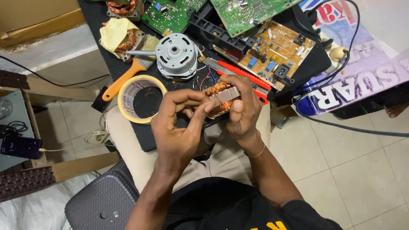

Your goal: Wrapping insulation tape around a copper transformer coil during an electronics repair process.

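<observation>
My right hand grips a small motor stator, a metal core wound with copper wire, above my lap. My left hand pinches at the stator's left side, its fingertips on the copper winding. Just beyond my hands lies a grey round motor with its shaft pointing left. A roll of yellowish tape rests on the black mat left of my hands.
Green circuit boards and a tan circuit board lie at the top. A red-handled cutter and an orange-handled brush sit near the motor. Black cables cross the tiled floor at right. A grey stool stands lower left.
</observation>
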